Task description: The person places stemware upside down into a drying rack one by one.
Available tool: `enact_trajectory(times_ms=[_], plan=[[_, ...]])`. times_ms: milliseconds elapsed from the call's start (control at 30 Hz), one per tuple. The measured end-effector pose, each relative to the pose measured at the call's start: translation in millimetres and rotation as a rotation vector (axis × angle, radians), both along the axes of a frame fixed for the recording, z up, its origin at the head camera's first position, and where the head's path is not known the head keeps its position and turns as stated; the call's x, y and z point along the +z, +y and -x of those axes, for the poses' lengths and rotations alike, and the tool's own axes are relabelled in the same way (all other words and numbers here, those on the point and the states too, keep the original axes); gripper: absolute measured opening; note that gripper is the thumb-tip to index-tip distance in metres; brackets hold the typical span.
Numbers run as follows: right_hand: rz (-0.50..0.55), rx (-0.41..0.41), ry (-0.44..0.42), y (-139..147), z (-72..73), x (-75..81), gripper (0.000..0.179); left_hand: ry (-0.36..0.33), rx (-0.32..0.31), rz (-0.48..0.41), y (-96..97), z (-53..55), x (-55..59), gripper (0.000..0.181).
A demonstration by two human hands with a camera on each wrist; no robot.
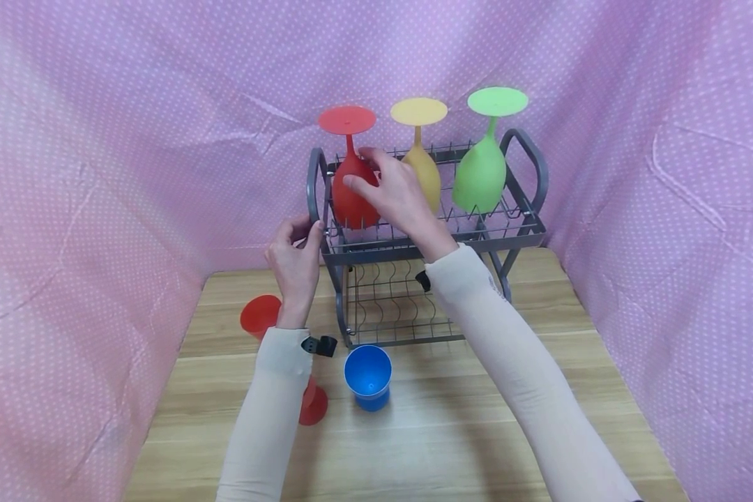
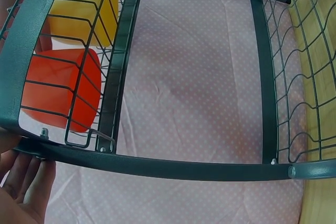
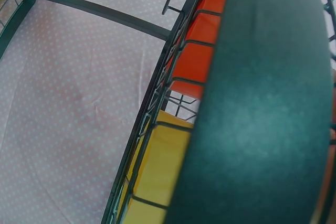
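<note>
In the head view, my left hand (image 1: 293,259) grips the left end of the grey two-tier dish rack (image 1: 401,252), thumb on its frame. The left wrist view shows fingers (image 2: 37,182) beneath the upper rail. My right hand (image 1: 397,192) reaches over the upper tier and curls round the right side of an upside-down red goblet (image 1: 354,202), thumb across the bowl and a finger near the stem. Its other fingers are hidden. Beside it stand an upside-down yellow goblet (image 1: 425,174), partly behind the hand, and a light green goblet (image 1: 482,174).
A blue goblet (image 1: 370,380) stands upright on the wooden table (image 1: 414,453) before the rack. Left of it, a red cup rim (image 1: 260,315) and a red foot (image 1: 314,406) show around my left sleeve. Wavy wires line the lower tier (image 1: 395,300). Pink dotted cloth (image 1: 194,139) hangs behind.
</note>
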State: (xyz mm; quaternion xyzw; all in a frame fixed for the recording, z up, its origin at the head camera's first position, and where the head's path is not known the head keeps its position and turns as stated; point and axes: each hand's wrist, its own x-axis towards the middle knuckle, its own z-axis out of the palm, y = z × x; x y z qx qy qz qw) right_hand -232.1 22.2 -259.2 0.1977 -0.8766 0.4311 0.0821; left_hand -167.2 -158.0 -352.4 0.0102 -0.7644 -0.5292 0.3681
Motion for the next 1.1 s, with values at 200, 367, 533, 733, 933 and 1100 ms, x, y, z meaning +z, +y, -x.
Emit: enact_trajectory(times_ms=[200,367,533,733,933,1100], plan=[[0.086,0.010,0.083,6,-9.2,-6.5,0.060,-0.001,-0.005,-0.016,0.8,-0.9,0.2,0.028],[0.139,0.021,0.204,11,-18.5,-12.9,0.057,-0.002,0.002,-0.002,1.3,-1.4,0.6,0.028],[0.182,0.032,0.292,15,-28.4,-17.8,0.054,-0.028,-0.003,0.025,0.0,-3.0,2.0,0.029],[0.214,0.044,0.369,21,-41.0,-22.5,0.054,-0.053,-0.019,0.056,-1.3,-6.9,3.4,0.032],[0.222,0.053,0.437,26,-52.2,-32.2,0.055,-0.081,-0.060,0.061,-2.0,-11.7,4.3,0.036],[0.221,0.063,0.489,29,-61.5,-40.1,0.056,-0.125,-0.080,0.123,-2.9,-16.3,4.3,0.044]])
